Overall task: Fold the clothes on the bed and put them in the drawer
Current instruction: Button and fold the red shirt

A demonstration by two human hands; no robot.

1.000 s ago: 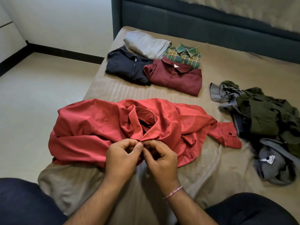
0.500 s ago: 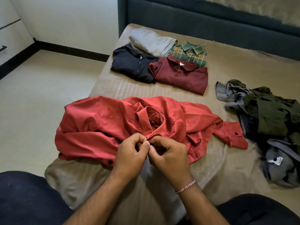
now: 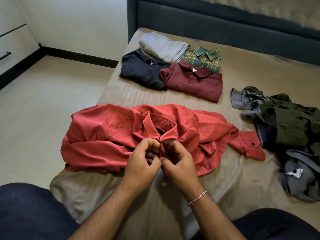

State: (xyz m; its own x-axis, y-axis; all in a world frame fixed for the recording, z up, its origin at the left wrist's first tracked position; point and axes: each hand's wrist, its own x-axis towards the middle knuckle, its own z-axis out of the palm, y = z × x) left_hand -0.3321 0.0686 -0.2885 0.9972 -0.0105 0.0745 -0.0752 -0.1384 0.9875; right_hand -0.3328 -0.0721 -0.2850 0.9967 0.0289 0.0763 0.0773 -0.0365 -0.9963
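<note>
- Head view: red shirt lies crumpled on the bed, long axis left to right, collar facing away from the person.
- Left hand and right hand pinch its front edges just below the collar.

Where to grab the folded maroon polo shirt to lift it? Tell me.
Take the folded maroon polo shirt by its two short side edges, both hands sliding under from left and right. It lies flat, collar up, and overlaps the green plaid shirt behind, so probably lift straight up.
</note>
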